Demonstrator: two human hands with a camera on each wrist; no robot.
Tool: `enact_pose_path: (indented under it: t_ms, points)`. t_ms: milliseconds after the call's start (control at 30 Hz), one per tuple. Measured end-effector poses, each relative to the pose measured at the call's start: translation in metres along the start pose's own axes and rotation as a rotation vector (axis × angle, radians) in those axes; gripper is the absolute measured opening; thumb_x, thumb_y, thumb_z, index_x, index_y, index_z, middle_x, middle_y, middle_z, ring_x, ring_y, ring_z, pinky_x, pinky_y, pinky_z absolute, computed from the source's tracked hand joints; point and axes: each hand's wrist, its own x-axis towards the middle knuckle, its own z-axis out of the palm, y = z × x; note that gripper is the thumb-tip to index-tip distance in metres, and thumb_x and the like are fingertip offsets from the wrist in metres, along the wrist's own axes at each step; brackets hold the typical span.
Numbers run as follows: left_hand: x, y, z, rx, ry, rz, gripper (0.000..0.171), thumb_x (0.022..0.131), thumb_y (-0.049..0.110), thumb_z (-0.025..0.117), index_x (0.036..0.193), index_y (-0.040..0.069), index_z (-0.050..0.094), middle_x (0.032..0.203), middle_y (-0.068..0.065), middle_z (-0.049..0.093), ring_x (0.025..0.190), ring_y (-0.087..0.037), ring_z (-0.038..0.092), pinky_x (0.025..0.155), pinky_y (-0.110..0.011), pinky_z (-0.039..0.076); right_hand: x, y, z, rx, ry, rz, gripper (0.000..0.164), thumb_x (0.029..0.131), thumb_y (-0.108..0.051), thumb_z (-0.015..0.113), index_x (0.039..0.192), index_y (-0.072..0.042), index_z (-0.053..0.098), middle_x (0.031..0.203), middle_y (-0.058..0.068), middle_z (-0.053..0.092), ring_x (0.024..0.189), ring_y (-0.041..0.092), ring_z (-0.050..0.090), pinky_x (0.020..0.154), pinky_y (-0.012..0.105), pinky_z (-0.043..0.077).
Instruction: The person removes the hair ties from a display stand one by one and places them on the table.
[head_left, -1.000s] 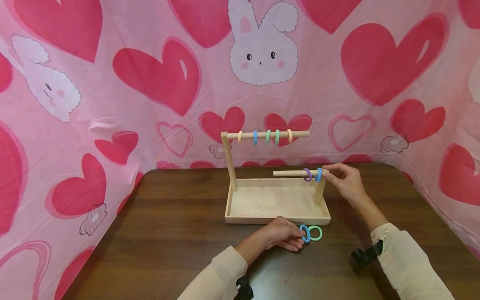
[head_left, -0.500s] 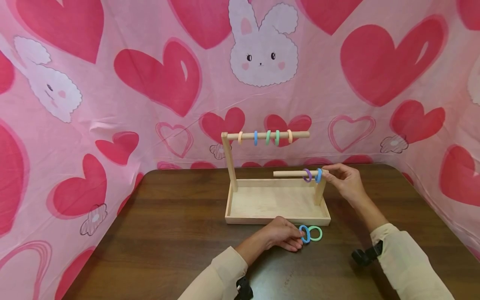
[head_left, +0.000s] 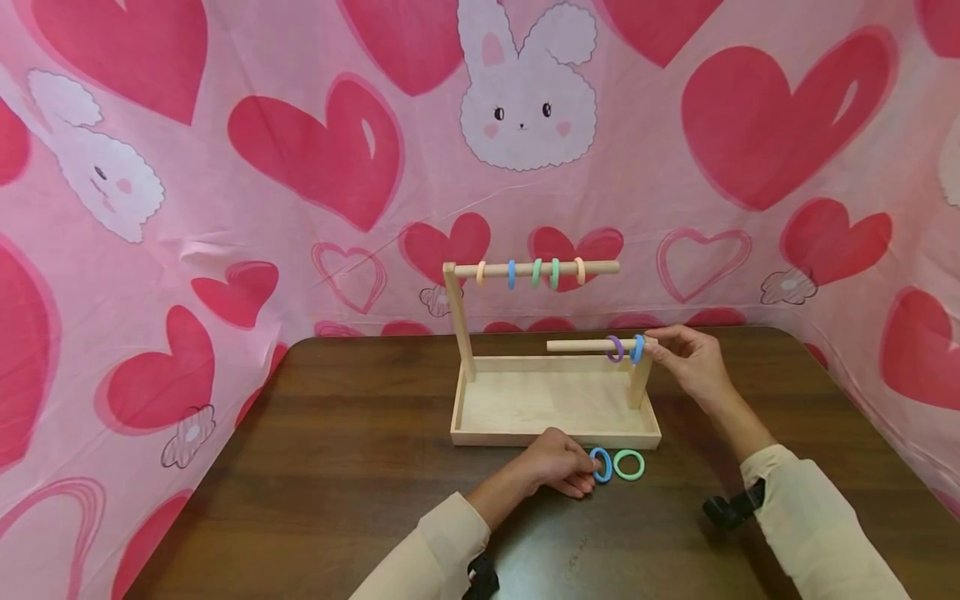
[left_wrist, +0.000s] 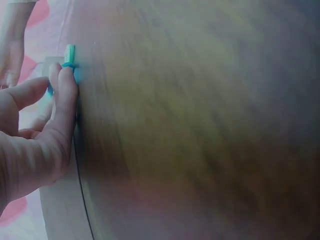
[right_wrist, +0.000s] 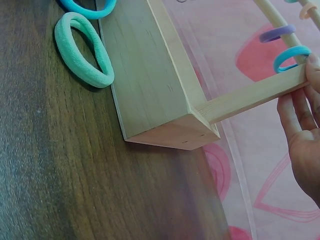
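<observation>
In the head view my left hand (head_left: 558,464) pinches the near side of a blue hair tie (head_left: 605,466), tilted up just above the table in front of the wooden rack. A green hair tie (head_left: 629,465) lies flat beside it, slightly apart. My right hand (head_left: 692,363) holds the top of the rack's short post (head_left: 640,385) between thumb and fingers. On the lower rod (head_left: 576,346) hang a purple hair tie (head_left: 615,349) and another blue hair tie (head_left: 637,350), the latter close to my right fingertips. The left wrist view shows my left fingers partly covering the pinched tie.
The rack's tray base (head_left: 555,441) stands mid-table. From its tall left post (head_left: 458,325) an upper rod (head_left: 600,268) runs right, carrying several peach, blue and green hair ties. A pink cloth (head_left: 420,183) with hearts and rabbits hangs behind the brown table (head_left: 337,467).
My left hand has shifted slightly left with the blue hair tie, which has come away from the green one it overlapped. My right hand keeps its place on the post.
</observation>
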Motion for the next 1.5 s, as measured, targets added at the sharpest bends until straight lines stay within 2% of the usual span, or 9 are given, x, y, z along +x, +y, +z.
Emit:
enact_pose_path:
  t_ms: [233, 500, 633, 767, 867, 1133, 1333, 1500]
  points:
    - [-0.006, 0.004, -0.001, 0.069, 0.045, 0.028, 0.016, 0.092, 0.004, 0.071, 0.089, -0.010, 0.077, 0.060, -0.004, 0.063, 0.048, -0.005, 0.057, 0.049, -0.022, 0.057, 0.000, 0.000, 0.001, 0.011, -0.004, 0.010, 0.030, 0.089, 0.012, 0.068, 0.097, -0.015, 0.078, 0.085, -0.024, 0.074, 0.070, -0.007, 0.061, 0.060, 0.010, 0.047]
    - [-0.009, 0.006, -0.009, 0.176, 0.109, 0.061, 0.015, 0.091, 0.006, 0.072, 0.086, -0.007, 0.078, 0.062, -0.010, 0.067, 0.049, -0.007, 0.057, 0.051, -0.026, 0.058, 0.000, -0.001, 0.000, 0.019, -0.005, 0.016, 0.027, 0.089, 0.011, 0.069, 0.098, -0.013, 0.078, 0.086, -0.023, 0.074, 0.071, -0.007, 0.062, 0.060, 0.010, 0.048]
    - [-0.009, 0.006, -0.014, 0.286, 0.111, 0.120, 0.016, 0.092, 0.008, 0.072, 0.085, -0.004, 0.079, 0.063, -0.011, 0.070, 0.051, -0.006, 0.058, 0.050, -0.024, 0.057, 0.000, -0.002, 0.000, 0.025, -0.008, 0.018, 0.025, 0.089, 0.011, 0.069, 0.098, -0.010, 0.078, 0.086, -0.023, 0.074, 0.071, -0.006, 0.062, 0.061, 0.010, 0.049]
    - [-0.008, 0.008, -0.017, 0.408, 0.103, 0.215, 0.016, 0.092, 0.010, 0.070, 0.087, -0.001, 0.079, 0.064, -0.011, 0.071, 0.051, -0.004, 0.057, 0.048, -0.019, 0.051, 0.000, -0.002, 0.000, 0.032, -0.010, 0.022, 0.026, 0.089, 0.011, 0.069, 0.099, -0.011, 0.078, 0.086, -0.022, 0.075, 0.071, -0.006, 0.063, 0.061, 0.010, 0.050]
    - [-0.007, 0.010, -0.017, 0.479, 0.124, 0.279, 0.015, 0.093, 0.013, 0.069, 0.090, 0.002, 0.079, 0.066, -0.010, 0.073, 0.050, -0.001, 0.056, 0.048, -0.017, 0.047, 0.001, -0.002, 0.000, 0.021, -0.006, 0.025, 0.027, 0.089, 0.011, 0.069, 0.098, -0.014, 0.078, 0.086, -0.023, 0.074, 0.070, -0.006, 0.061, 0.060, 0.010, 0.048]
    - [-0.003, 0.024, -0.012, 0.604, 0.270, 0.375, 0.014, 0.092, 0.022, 0.071, 0.096, 0.011, 0.080, 0.073, 0.002, 0.075, 0.057, 0.002, 0.055, 0.053, -0.018, 0.043, 0.001, -0.002, -0.001, -0.009, 0.000, 0.024, 0.024, 0.089, 0.010, 0.070, 0.099, -0.010, 0.078, 0.085, -0.024, 0.074, 0.069, -0.006, 0.059, 0.057, 0.012, 0.045]
    - [0.004, 0.033, -0.004, 0.609, 0.411, 0.430, 0.011, 0.090, 0.026, 0.072, 0.091, 0.017, 0.080, 0.075, 0.006, 0.074, 0.060, 0.003, 0.053, 0.055, -0.017, 0.040, 0.001, -0.001, -0.002, -0.013, 0.002, 0.025, 0.024, 0.089, 0.010, 0.070, 0.098, -0.011, 0.078, 0.085, -0.025, 0.074, 0.069, -0.007, 0.060, 0.058, 0.011, 0.046]
    - [0.011, 0.037, 0.002, 0.578, 0.551, 0.541, 0.010, 0.090, 0.026, 0.072, 0.089, 0.019, 0.079, 0.072, 0.008, 0.074, 0.058, 0.007, 0.055, 0.057, -0.013, 0.040, 0.001, 0.000, -0.001, 0.012, -0.005, 0.029, 0.025, 0.089, 0.011, 0.069, 0.098, -0.011, 0.078, 0.086, -0.023, 0.074, 0.071, -0.007, 0.062, 0.059, 0.011, 0.047]
